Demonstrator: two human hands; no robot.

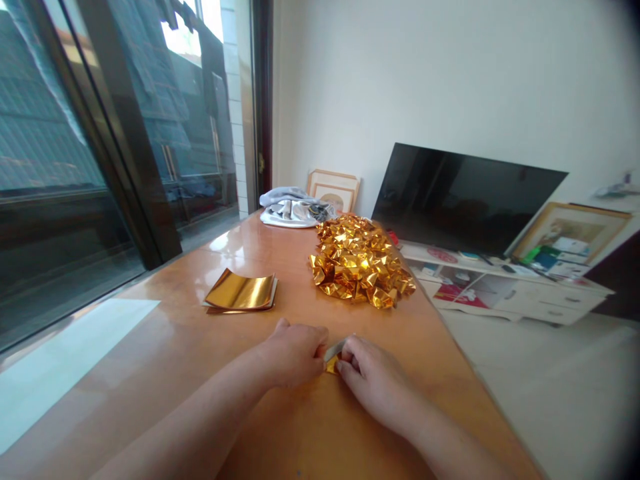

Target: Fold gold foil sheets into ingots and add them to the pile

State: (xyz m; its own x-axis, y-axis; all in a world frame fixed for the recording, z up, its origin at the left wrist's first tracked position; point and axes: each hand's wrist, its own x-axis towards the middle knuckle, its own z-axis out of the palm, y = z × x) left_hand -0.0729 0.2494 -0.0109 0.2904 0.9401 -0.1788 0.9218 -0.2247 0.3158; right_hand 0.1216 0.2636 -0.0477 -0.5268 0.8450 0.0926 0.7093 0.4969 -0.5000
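Between my two hands, low over the wooden table (300, 427), is a small piece of gold foil paper (332, 363) with a pale greyish side showing. My left hand (297, 352) grips its left edge with curled fingers. On the other side my right hand (367, 367) pinches it between thumb and fingers. Much of the paper is hidden by the fingers. A stack of square gold foil sheets (243, 291), slightly curled, lies beyond my left hand. Past my right hand spreads a big heap of folded gold foil pieces (363, 263).
At the far end of the table sits a bundle of cloth and bags (295, 207), with a framed picture (333, 190) behind. A pale sheet (75, 360) lies at the left, beside the glass door. To the right stand a television (465, 197) and a low white cabinet (540, 300).
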